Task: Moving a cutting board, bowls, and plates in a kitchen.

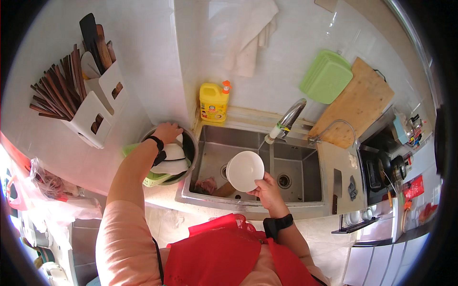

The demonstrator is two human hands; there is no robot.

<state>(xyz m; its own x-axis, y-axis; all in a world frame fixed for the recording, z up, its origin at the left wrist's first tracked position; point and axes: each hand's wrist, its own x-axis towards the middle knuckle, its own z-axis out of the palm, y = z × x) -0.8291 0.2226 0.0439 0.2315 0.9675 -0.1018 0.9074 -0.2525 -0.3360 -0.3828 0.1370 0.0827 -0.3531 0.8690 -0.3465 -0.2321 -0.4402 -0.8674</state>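
Observation:
A white bowl (244, 171) hangs over the double-basin stainless steel sink (229, 137), its open side tilted towards me. My right hand (269, 191) grips its rim from the lower right. To the left, my left hand (167, 133) reaches over a round metal basin (193, 150) and rests at the white dishes (174, 151) stacked inside. Its fingertips are partly hidden behind the dishes, so a grip cannot be made out. A light green plastic basket (157, 179) shows at that basin's edge. In the sink's left basin lies a pinkish piece (207, 185), perhaps raw meat.
Behind the sink stand a yellow pump bottle (213, 103) and the faucet (288, 118). A wooden cutting board (357, 103) leans at right, near a cleaver (337, 186) on the counter. White holders (93, 119) with chopsticks (59, 89) hang on the left wall.

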